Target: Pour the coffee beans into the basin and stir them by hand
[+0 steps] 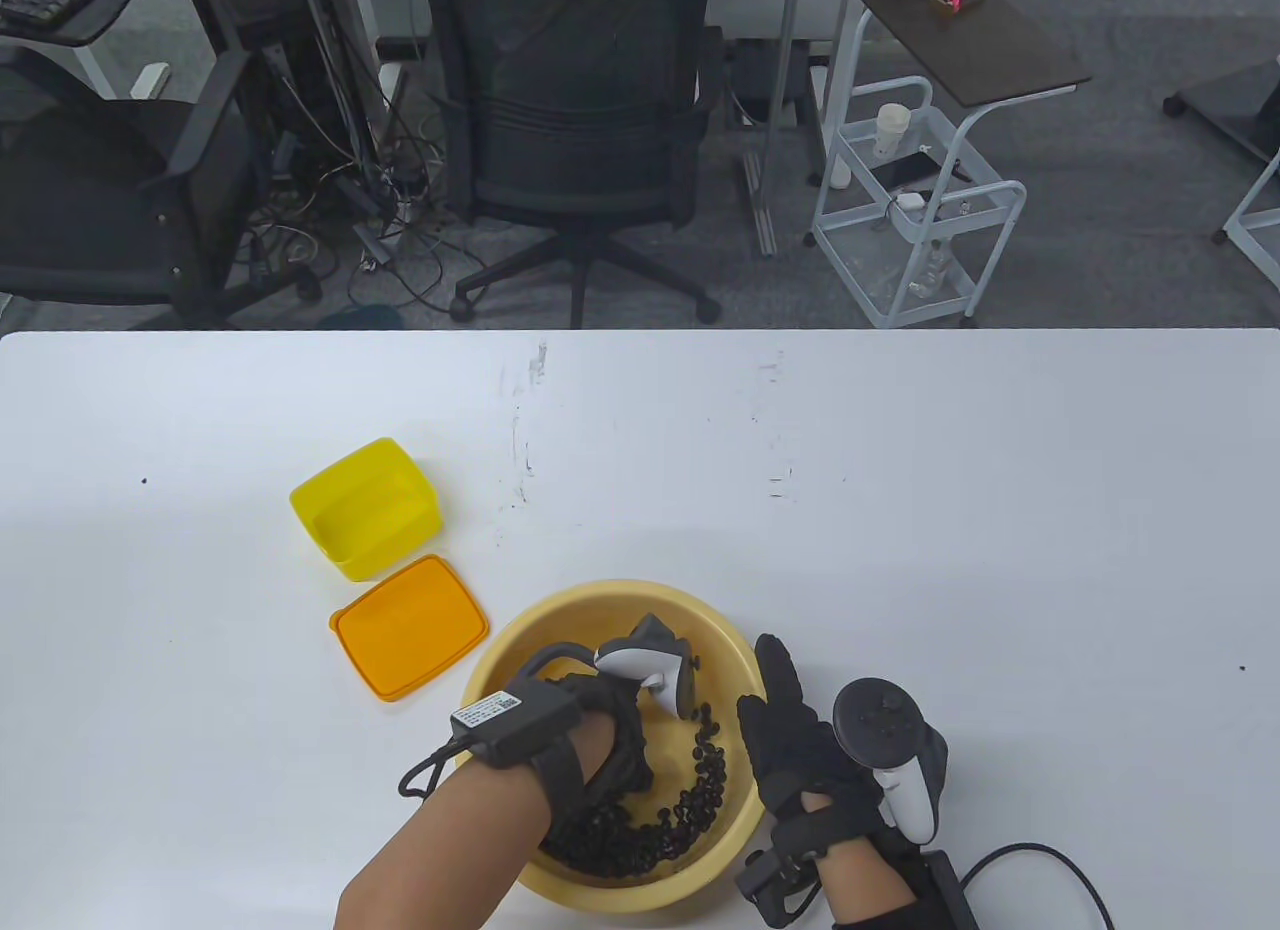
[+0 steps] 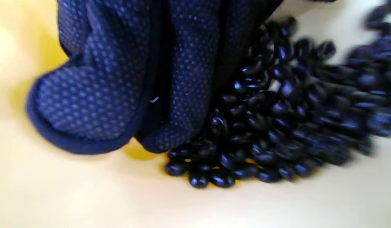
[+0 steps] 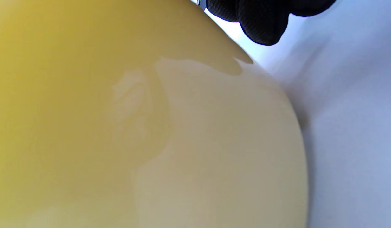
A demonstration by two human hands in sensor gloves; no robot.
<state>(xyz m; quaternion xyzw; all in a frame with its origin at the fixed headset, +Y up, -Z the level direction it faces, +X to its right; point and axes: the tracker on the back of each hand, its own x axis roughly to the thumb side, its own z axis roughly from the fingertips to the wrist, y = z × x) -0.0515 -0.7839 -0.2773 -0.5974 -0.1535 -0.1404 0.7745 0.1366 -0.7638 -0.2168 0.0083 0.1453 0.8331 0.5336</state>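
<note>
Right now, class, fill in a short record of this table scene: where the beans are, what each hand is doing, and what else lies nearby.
beans: dark coffee beans lie in the round yellow plastic basin
left hand: inside the basin, gloved fingers down among the beans
right hand: fingers straight, resting at the basin's right rim
yellow rectangular box: open, no beans visible, left of basin
orange flat lid: on the white table, beside the box

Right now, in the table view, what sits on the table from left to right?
Yellow box → orange lid → basin with the left hand in the beans → right hand against the basin's right rim.
</note>
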